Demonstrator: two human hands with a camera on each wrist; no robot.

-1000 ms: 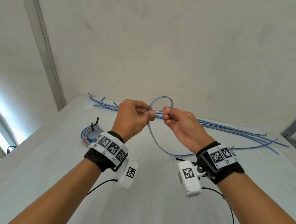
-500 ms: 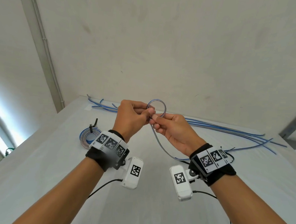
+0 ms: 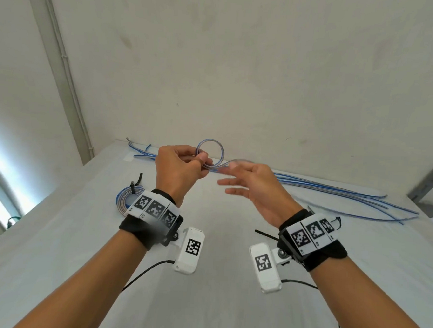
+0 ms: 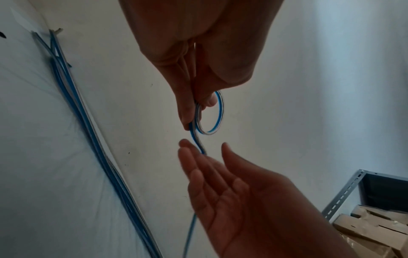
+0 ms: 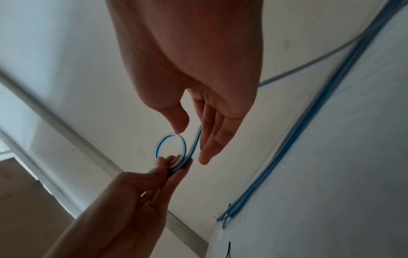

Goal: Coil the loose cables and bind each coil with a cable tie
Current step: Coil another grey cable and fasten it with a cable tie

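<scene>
Left hand (image 3: 178,172) pinches a small loop of blue cable (image 3: 210,153) above the bench (image 3: 54,268); right hand (image 3: 255,188), just beside it, has fingers spread loose, cable running across them.

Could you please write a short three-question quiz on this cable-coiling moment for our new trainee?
1. True or false: the left hand pinches a small loop of the blue and clear cable.
2. How is the right hand posed? A) gripping a cable tie; B) open, fingers straight, beside the cable's free run; C) resting flat on the table.
3. Fill in: the finished coil, bound with a black tie, lies on the table on the person's ____ side.

Key: 1 true. 2 B. 3 left.
</scene>
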